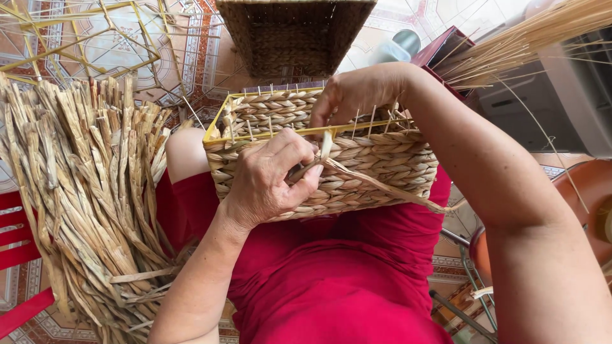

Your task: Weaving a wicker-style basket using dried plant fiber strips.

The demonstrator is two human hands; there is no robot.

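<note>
**On the lap: weaving the top rows of a rush basket**

Left of the half-woven basket, a big bundle of dried flat rushes leans over a red chair. The basket itself sits on the red-clothed lap, its yellow wire frame showing at the rim. The left hand has a closed grip, pinching a twisted rush strand against the near wall. The right hand, just behind the rim, has its fingers curled over the frame, holding it steady. Looks like the weave is near the top row; I'd guess the strand needs tucking behind the next upright. Right of the basket, thin straw stalks fan out.
</note>
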